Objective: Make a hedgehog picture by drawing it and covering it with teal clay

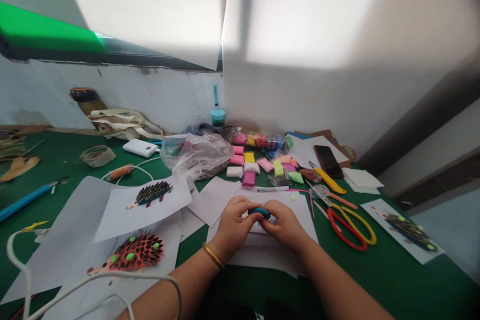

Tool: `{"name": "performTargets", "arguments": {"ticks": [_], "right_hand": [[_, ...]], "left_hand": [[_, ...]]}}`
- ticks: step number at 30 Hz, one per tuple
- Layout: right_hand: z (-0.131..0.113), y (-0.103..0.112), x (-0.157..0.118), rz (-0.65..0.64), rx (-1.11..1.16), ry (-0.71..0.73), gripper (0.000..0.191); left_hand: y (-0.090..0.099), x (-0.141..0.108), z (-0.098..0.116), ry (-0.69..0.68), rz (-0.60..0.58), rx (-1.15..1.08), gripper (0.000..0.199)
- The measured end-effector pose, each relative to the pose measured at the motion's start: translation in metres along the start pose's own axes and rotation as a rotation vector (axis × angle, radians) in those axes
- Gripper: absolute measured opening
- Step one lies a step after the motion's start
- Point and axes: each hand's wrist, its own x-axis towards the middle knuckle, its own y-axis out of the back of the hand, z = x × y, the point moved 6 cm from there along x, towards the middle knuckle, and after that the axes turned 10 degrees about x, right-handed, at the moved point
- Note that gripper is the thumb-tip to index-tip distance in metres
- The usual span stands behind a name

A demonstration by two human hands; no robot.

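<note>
Between the fingertips of both hands is a small dark blue lump of modelling clay [259, 212], held just above white paper [303, 220]. My left hand [236, 222], with a gold bangle at its wrist, pinches the lump from the left. From the other side my right hand [283, 225] closes its thumb and fingers on it. Part of a bluish drawing shows on the paper behind the fingers. Beyond the hands lie a pen [273, 189] and several small packets of coloured clay [249, 179].
Scissors with red and yellow handles [347, 230], a yellow cutter [330, 181] and a phone [327, 161] lie to the right. Hedgehog pictures [138, 255] are on the left, crossed by a white cable [112, 274]. A plastic bag [198, 152] and white power bank [141, 148] stand farther back.
</note>
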Motion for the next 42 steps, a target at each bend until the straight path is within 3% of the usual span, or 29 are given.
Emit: {"name": "performTargets", "arguments": {"ticks": [2,5,9,13,18,22,25,28,32,35,39,42], "right_hand": [[0.002,-0.003,0.0,-0.019,0.087,-0.024,0.015],[0.005,-0.004,0.0,-0.03,0.264,-0.079,0.048],[0.003,0.0,0.002,0.003,0.339,-0.125,0.025],[0.0,0.003,0.001,0.003,0.193,-0.093,0.017],[-0.001,-0.001,0.001,-0.024,0.125,-0.076,0.012],[0.0,-0.003,0.001,-0.041,0.316,-0.133,0.025],[0.001,0.0,0.001,-0.023,0.391,-0.159,0.023],[0.003,0.0,0.001,-0.013,0.295,-0.171,0.018],[0.004,-0.005,0.0,-0.048,0.195,-0.158,0.014],[0.005,-0.006,0.0,-0.019,0.262,-0.178,0.019],[0.004,-0.005,0.001,-0.014,0.334,-0.184,0.02],[0.005,-0.006,0.001,-0.035,0.234,-0.182,0.015]], "left_hand": [[0.003,0.001,0.0,0.011,0.033,-0.018,0.009],[0.005,0.002,-0.001,0.037,0.067,-0.13,0.008],[-0.001,0.001,0.002,0.038,-0.013,-0.165,0.019],[0.0,0.0,0.004,0.014,0.016,-0.077,0.045],[0.002,0.001,0.001,0.001,0.042,0.005,0.01],[0.004,0.001,-0.002,0.009,0.07,-0.063,0.011],[0.002,0.001,-0.005,0.044,0.046,-0.062,0.026],[0.001,0.001,-0.006,0.045,0.036,-0.015,0.048],[-0.002,0.002,-0.005,0.003,-0.004,-0.011,0.014],[0.001,0.003,-0.008,0.04,0.048,-0.078,0.011],[0.0,0.003,-0.008,0.042,-0.011,-0.072,0.029],[-0.002,0.002,-0.006,0.024,-0.038,-0.013,0.048]]}}
